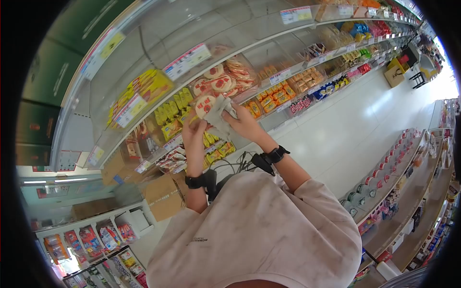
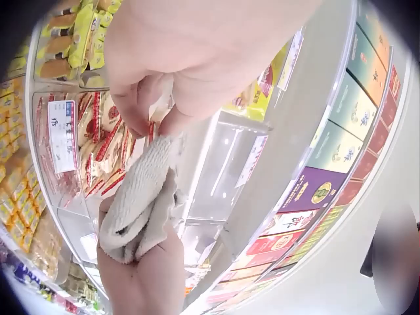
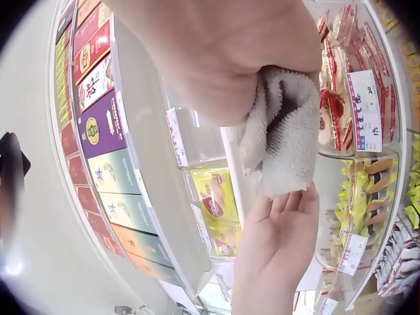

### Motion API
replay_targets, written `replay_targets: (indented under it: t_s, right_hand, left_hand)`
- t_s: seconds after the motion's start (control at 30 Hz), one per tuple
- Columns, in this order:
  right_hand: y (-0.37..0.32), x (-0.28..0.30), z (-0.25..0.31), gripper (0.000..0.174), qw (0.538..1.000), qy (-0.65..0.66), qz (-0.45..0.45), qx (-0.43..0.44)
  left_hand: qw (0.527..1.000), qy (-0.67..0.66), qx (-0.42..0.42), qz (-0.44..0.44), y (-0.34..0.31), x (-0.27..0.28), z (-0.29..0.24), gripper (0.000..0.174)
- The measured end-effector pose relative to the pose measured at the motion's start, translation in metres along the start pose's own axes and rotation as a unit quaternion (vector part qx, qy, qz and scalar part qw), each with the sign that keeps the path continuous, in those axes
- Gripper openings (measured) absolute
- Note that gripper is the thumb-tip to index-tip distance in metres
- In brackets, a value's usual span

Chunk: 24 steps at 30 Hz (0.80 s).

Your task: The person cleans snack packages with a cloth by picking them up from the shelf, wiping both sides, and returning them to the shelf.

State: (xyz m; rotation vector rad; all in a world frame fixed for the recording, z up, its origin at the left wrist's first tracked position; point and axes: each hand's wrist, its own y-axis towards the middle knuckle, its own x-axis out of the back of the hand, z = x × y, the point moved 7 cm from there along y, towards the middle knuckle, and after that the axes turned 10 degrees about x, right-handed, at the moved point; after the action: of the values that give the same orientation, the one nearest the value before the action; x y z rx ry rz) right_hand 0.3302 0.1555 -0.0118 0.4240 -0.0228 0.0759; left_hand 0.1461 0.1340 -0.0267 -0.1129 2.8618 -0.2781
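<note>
In the head view my left hand (image 1: 194, 132) pinches a round white cracker packet with red print (image 1: 205, 106) near its lower edge. My right hand (image 1: 243, 126) grips a crumpled grey-white cloth (image 1: 222, 116), which overlaps the packet's right side. The left wrist view shows the left hand's (image 2: 197, 72) thumb and finger together, close against the folded cloth (image 2: 141, 197). Seen from the right wrist, the cloth (image 3: 289, 138) is bunched in the right hand (image 3: 230, 59) and hides the left hand's fingertips. Behind the hands is a clear bin of similar cracker packets (image 1: 223, 82).
Yellow packets (image 1: 178, 103) and orange packets (image 1: 276, 96) fill neighbouring bins on the tiered shelf. Priced label strips (image 1: 187, 61) run along the shelf edges. A cardboard box (image 1: 164, 196) stands on the floor at left. Another shelf with jars (image 1: 374, 182) lines the aisle at right.
</note>
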Motion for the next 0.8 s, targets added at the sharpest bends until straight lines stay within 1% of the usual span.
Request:
replay_targets:
  t_s: [0.03,0.1,0.13,0.23,0.33,0.43,0.47,0.53,0.63,0.67,0.73,0.8]
  right_hand:
    - [0.002,0.006,0.003,0.025,0.999,0.022,-0.012,0.022]
    - [0.008,0.013,-0.013,0.027,0.999,0.046,0.005,0.009]
    - [0.014,0.017,-0.022,0.029,0.998,0.056,0.014,0.005]
    - [0.029,0.033,-0.042,0.03,1.0,0.006,-0.014,-0.015]
    - [0.06,0.047,-0.048,0.033,0.998,0.002,-0.066,0.015]
    - [0.085,0.051,-0.055,0.035,0.99,-0.021,-0.125,0.054]
    - [0.091,0.048,-0.059,0.036,0.992,-0.025,-0.113,0.045]
    - [0.103,0.043,-0.064,0.037,0.995,-0.034,-0.088,0.026]
    - [0.121,0.033,-0.064,0.039,0.995,0.006,-0.079,0.053]
    - [0.127,0.03,-0.065,0.039,0.996,0.015,-0.068,0.057]
    - [0.133,0.025,-0.061,0.04,0.996,0.032,-0.045,0.064]
    - [0.13,0.024,-0.061,0.039,0.997,0.019,-0.052,0.056]
  left_hand:
    - [0.999,0.028,-0.002,-0.02,0.005,-0.006,-0.001,0.043]
    - [0.995,0.084,-0.011,-0.058,0.019,-0.018,-0.007,0.043]
    - [0.991,0.116,-0.023,-0.068,0.026,-0.023,-0.01,0.04]
    - [0.99,0.108,-0.055,-0.066,0.048,-0.034,-0.004,0.039]
    - [0.968,0.145,-0.181,-0.099,0.077,-0.061,-0.002,0.034]
    - [0.935,0.214,-0.263,-0.107,0.095,-0.073,-0.002,0.031]
    - [0.924,0.236,-0.275,-0.119,0.102,-0.072,-0.001,0.028]
    - [0.902,0.277,-0.298,-0.142,0.12,-0.06,0.0,0.024]
    - [0.897,0.273,-0.292,-0.191,0.135,-0.04,-0.007,0.028]
    - [0.89,0.301,-0.285,-0.192,0.139,-0.037,-0.01,0.031]
    - [0.874,0.356,-0.267,-0.197,0.13,-0.049,-0.034,0.038]
    - [0.877,0.346,-0.287,-0.171,0.136,-0.046,-0.038,0.04]
